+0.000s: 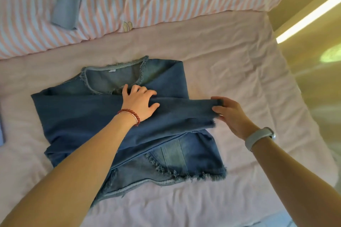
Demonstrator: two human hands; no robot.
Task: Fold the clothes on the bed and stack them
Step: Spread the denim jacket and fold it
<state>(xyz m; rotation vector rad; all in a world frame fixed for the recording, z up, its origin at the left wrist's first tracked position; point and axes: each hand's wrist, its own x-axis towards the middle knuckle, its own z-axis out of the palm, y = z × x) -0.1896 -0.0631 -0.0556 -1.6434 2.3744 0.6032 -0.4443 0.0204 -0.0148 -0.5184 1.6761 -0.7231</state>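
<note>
Denim jacket (77,121) spread flat on pink sheet (230,72), frayed collar toward the striped duvet (166,2), frayed hem nearest the camera. One sleeve (177,114) folded across the chest, running out to the right. Left hand (140,103), red bead bracelet (130,115) at the wrist, pressing fingers-spread on that sleeve just below the collar. Right hand (233,116), pale wristband (258,137) on the wrist, pinching the sleeve's frayed cuff. Light-blue garment (68,3) lying on the duvet, well apart.

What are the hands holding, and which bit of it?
The right hand pinches the denim jacket's sleeve cuff. The left hand presses flat on the sleeve, gripping nothing.
</note>
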